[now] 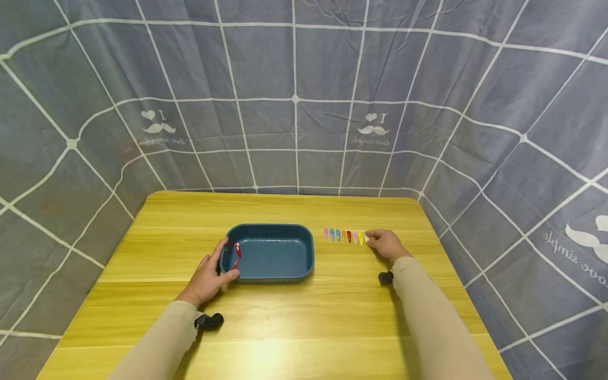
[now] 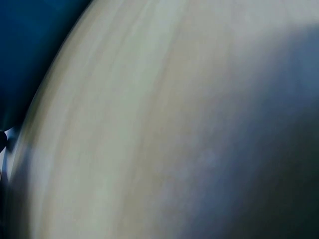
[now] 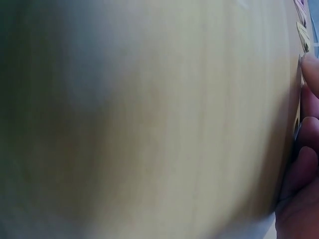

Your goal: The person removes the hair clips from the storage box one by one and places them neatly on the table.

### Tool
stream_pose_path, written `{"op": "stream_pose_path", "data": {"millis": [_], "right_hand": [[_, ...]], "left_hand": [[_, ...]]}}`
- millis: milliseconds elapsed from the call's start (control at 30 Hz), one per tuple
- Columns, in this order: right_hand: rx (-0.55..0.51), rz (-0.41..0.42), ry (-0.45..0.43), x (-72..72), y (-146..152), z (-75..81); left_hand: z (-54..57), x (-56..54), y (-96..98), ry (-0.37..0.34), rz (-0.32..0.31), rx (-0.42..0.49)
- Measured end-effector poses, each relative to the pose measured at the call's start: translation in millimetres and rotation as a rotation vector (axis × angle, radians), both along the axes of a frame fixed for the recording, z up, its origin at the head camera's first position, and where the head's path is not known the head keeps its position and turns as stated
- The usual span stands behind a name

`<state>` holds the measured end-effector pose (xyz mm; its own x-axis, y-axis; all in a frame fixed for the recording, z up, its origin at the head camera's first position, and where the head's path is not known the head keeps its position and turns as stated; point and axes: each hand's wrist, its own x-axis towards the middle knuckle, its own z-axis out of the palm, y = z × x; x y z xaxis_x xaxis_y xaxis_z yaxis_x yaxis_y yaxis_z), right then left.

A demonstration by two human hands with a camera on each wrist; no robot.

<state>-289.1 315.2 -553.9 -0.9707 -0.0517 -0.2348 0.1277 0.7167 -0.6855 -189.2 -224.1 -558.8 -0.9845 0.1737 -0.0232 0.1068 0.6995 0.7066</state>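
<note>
A dark blue plastic tub [image 1: 271, 274] stands on the table, with two red snap hair clips [image 1: 238, 249] at its left end. My left hand [image 1: 206, 277] rests at the tub's left end, fingers spread along the side and thumb over the front corner. To the right of the tub lies a row of several hair clips [image 1: 344, 236] in pink, blue, orange, red, purple and yellow. At the row's right end, my right hand [image 1: 387, 244] pinches a white hair clip [image 1: 366, 238], mostly hidden by the fingertips. Curled fingers [image 3: 309, 132] show at the right wrist view's edge.
The wooden table [image 1: 285, 322] meets a grey checked curtain [image 1: 266, 126] at the back and sides. Each wrist wears a black camera [image 1: 209, 321] that sits just over the tabletop.
</note>
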Motion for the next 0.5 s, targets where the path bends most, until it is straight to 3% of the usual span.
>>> {"op": "stream_pose_path", "data": {"millis": [500], "right_hand": [[-0.014, -0.007, -0.002, 2.3, -2.7, 2.5]], "left_hand": [[-0.7, -0.2, -0.4, -0.004, 0.005, -0.006]]}}
